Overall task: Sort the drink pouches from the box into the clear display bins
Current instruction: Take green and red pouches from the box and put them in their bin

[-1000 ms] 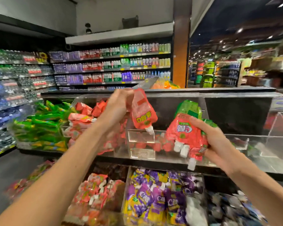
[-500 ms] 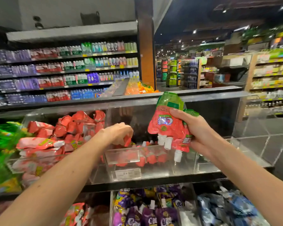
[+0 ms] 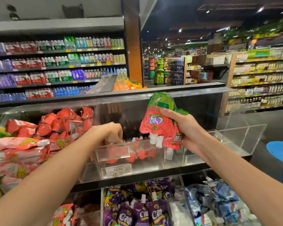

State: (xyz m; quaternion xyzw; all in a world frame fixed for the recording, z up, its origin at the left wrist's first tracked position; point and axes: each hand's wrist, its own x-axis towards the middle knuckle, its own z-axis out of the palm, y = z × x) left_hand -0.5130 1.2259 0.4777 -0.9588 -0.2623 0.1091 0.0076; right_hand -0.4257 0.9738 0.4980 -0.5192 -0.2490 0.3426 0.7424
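Our right grip (image 3: 185,128) holds red pouches (image 3: 153,123) over the clear bin (image 3: 145,168). Our left grip (image 3: 112,132) reaches inside it. We cannot tell whether it holds anything.

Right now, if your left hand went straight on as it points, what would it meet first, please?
Most likely the red pouches lying in the middle clear bin; the left hand points down into it, though depth is unclear.
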